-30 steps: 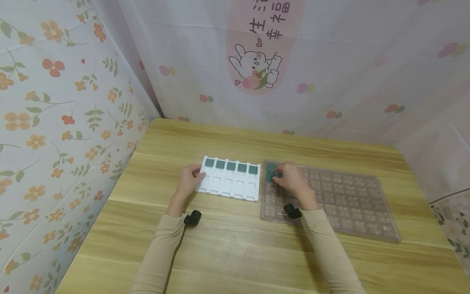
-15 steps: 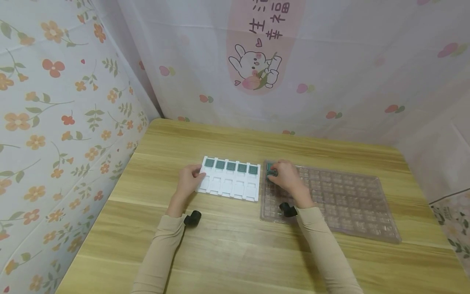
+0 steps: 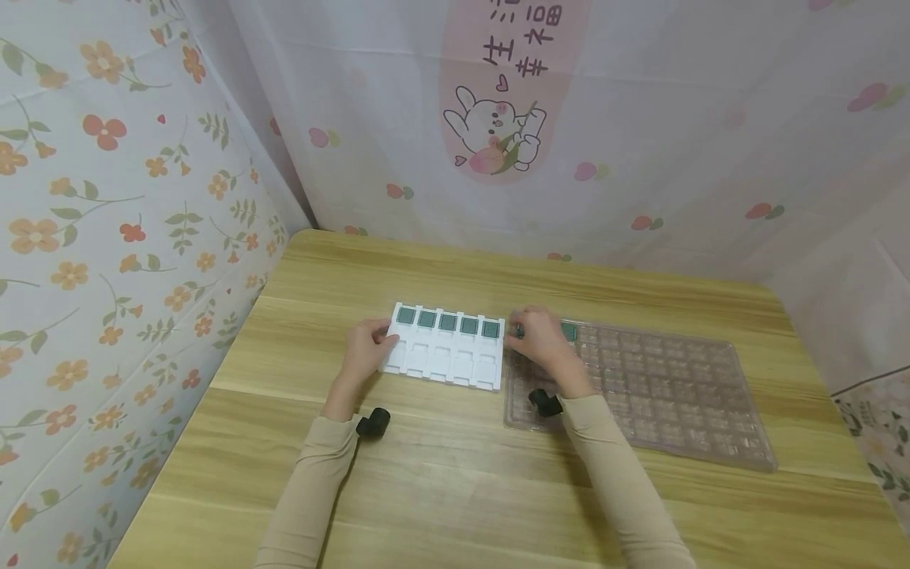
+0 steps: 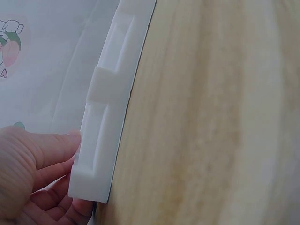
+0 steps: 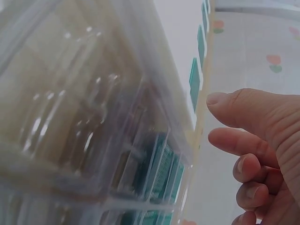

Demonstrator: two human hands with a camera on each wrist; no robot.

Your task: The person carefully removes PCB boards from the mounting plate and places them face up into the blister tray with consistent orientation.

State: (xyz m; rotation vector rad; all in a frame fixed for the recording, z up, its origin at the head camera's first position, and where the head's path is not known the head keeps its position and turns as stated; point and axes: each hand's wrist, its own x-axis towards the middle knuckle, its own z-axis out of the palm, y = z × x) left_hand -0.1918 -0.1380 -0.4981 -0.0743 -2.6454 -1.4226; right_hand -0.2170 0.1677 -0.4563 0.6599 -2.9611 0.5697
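Observation:
At the white plastic tray's [image 3: 462, 365] left end, my left hand [image 3: 364, 349] pinches the rim; the left wrist view shows thumb above and fingers below the tray edge [image 4: 105, 122]. Several green square chips [image 3: 447, 322] fill its far row. My right hand [image 3: 542, 340] hovers over the left end of a clear plastic tray [image 3: 682, 411]. In the right wrist view its thumb and index finger [image 5: 241, 140] stand apart with nothing between them. Green chips [image 5: 161, 168] sit in the clear tray's pockets beside that hand, partly hidden by it in the head view. Another chip [image 3: 569, 331] shows right of the hand.
Both trays lie side by side on a wood-grain table [image 3: 426, 474], a narrow gap between them. Printed curtains [image 3: 626, 118] hang behind and at the left. A black wrist camera [image 3: 545, 403] hangs low over the clear tray's front part.
My right hand has moved left along the clear tray toward the white tray. A green chip right of the hand has come into view. The left hand and the white tray stay put.

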